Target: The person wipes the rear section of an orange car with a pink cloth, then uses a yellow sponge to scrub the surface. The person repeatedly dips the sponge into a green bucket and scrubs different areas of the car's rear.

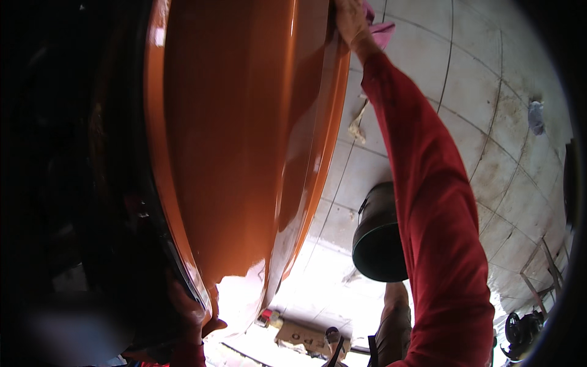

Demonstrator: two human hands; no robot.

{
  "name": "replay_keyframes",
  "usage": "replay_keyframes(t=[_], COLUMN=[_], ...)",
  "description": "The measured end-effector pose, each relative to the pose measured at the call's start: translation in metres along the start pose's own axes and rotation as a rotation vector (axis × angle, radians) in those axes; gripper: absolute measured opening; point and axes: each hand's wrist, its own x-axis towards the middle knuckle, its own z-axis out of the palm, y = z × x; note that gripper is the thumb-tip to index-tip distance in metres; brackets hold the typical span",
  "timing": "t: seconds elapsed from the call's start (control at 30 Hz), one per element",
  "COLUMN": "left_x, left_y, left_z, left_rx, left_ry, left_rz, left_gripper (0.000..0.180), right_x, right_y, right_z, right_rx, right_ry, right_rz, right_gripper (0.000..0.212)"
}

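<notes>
A large glossy orange panel (244, 134), curved like a vehicle body part, fills the middle of the view. My right hand (350, 19), on a long red sleeve, presses a pink cloth (380, 29) against the panel's upper right edge. My left hand (191, 312) grips the panel's lower dark rim at the bottom left, fingers wrapped around the edge. The panel's left side and whatever is behind it are lost in shadow.
A dark bucket (378, 235) stands on the pale tiled floor (477, 92) under my right arm. A crumpled rag (358, 125) lies on the tiles. A cardboard piece (302, 335) and small items sit lower down. A metal frame (541, 278) and a dark machine (520, 333) are at the lower right.
</notes>
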Motion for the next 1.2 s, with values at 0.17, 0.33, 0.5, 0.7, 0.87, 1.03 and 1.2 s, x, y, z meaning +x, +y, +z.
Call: replay_keyframes(t=[0.17, 0.33, 0.5, 0.7, 0.87, 1.03, 1.2], left_x=[-0.016, -0.008, 0.022, 0.051, 0.078, 0.072, 0.071], left_y=[-0.023, -0.016, 0.01, 0.021, 0.027, 0.123, 0.107], left_z=[-0.013, -0.021, -0.009, -0.002, 0.007, 0.029, 0.035], left_rx=[0.184, -0.29, -0.261, -0.302, 0.035, -0.115, 0.041], left_ry=[-0.161, -0.081, -0.087, 0.037, -0.029, -0.047, -0.089], left_rz=[-0.026, -0.289, -0.215, -0.151, -0.041, -0.324, -0.303], left_gripper=[0.07, 0.068, 0.066, 0.056, 0.069, 0.087, 0.084], right_x=[-0.053, -0.246, -0.435, -0.562, -0.674, -0.729, -0.701], right_y=[0.001, -0.111, -0.199, -0.287, -0.347, -0.377, -0.413], right_z=[-0.006, -0.004, -0.012, -0.015, -0.003, -0.045, -0.152], right_rx=[-0.229, -0.027, 0.008, 0.129, 0.036, 0.355, 0.84], right_ry=[0.115, 0.071, -0.145, -0.211, -0.155, -0.288, -0.319], right_rz=[-0.172, 0.149, 0.518, 0.729, 0.847, 1.214, 1.301], right_gripper=[0.064, 0.061, 0.062, 0.055, 0.048, 0.049, 0.052])
